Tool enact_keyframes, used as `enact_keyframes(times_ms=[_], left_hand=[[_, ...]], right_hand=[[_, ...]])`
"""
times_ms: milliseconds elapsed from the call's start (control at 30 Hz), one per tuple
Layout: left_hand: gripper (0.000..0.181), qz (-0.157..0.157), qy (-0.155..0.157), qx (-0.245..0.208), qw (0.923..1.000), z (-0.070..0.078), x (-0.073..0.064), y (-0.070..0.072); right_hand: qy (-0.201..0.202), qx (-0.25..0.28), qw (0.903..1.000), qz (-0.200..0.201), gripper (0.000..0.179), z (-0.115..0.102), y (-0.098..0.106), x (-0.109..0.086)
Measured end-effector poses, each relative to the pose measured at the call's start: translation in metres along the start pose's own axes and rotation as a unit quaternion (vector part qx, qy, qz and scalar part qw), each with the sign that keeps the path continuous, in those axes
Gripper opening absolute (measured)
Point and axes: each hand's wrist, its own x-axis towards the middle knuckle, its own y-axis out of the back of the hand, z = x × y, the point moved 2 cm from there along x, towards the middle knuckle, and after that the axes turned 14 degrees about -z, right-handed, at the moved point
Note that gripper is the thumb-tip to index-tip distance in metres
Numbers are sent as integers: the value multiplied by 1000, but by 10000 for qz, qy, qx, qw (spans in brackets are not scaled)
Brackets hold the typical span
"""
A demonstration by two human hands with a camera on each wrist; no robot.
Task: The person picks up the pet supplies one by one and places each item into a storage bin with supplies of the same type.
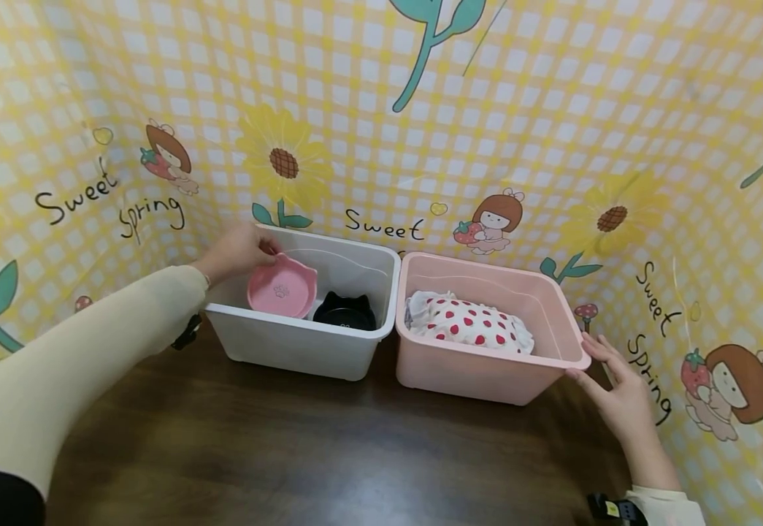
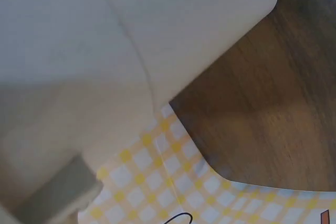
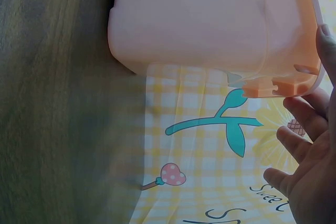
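My left hand (image 1: pixel 239 252) reaches over the back left of a white storage bin (image 1: pixel 296 343) and pinches the rim of a pink cat-shaped bowl (image 1: pixel 282 287) with a paw print. The bowl is tilted, its inside facing me. Beside it in the same bin sits a black cat-eared bowl (image 1: pixel 344 313), partly hidden by the front wall. At the front right corner of a pink storage bin (image 1: pixel 466 372), my right hand (image 1: pixel 620 398) holds the rim between thumb and fingers. A white cloth bundle with red strawberries (image 1: pixel 469 321) lies inside that bin.
Both bins stand side by side on a dark wooden table (image 1: pixel 328 453). A yellow checked cloth (image 1: pixel 368 131) with printed flowers and girls rises behind and at both sides. The left wrist view shows mostly the white bin's outer wall (image 2: pixel 173 30).
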Motion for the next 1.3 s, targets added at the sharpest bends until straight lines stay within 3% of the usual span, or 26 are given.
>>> enact_keyframes(times_ms=[167, 467, 733, 1033, 1300], left_hand=[[11, -75, 38, 18, 10000, -2, 9, -9], [6, 262, -172, 654, 9974, -16, 21, -22], [4, 99, -7, 855, 9963, -22, 28, -29], [9, -216, 352, 652, 9970, -17, 25, -33], [19, -3, 453, 477, 9978, -18, 25, -32]], right_hand=[[53, -32, 10000, 16, 54, 1, 2, 1], [41, -42, 10000, 40, 54, 2, -2, 0], [71, -89, 9999, 130, 56, 1, 0, 1], [-46, -117, 9999, 89, 56, 1, 1, 1], [-33, -86, 9999, 103, 55, 0, 1, 2]])
